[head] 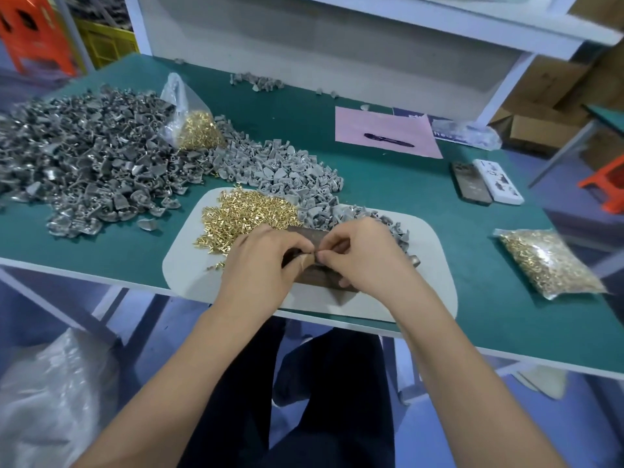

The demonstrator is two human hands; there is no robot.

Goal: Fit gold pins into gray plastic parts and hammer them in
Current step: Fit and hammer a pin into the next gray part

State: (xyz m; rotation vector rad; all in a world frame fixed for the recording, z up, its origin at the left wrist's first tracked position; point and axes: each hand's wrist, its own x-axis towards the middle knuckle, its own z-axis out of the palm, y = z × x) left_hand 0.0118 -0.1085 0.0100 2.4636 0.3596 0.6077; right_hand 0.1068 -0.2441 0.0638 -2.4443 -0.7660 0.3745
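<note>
We see both hands meeting over a dark brown rectangular block (314, 275) that lies on a white rounded-corner mat (189, 265) at the near edge of the green-topped bench (405, 184). The left hand (260, 261) has its grip pinched, thumb and forefinger closed on a small gray plastic part (305, 261), only a sliver of which shows between the fingertips. The right hand (361, 255) has its grip pinched too, fingertips touching those of the left hand at the same spot; whatever it pinches is too small for us to make out. The pinch point sits just above the block's middle.

A loose heap of small gold metal pins (243, 214) lies on the mat, just beyond and left of the left hand, touching its knuckles' far side. A heap of light gray plastic parts (290, 177) runs from the bench onto the mat's far edge, just beyond the right hand. A larger pile of darker gray parts (87, 157) covers the bench's left side, well apart from the hands. An open clear bag of gold pins (196, 126) rests between the two gray piles. A sealed clear bag of gold pins (550, 261) lies to the right, apart from the mat. Farther back we note a pink paper sheet (385, 130) with a dark pen (388, 140) on it.
</note>
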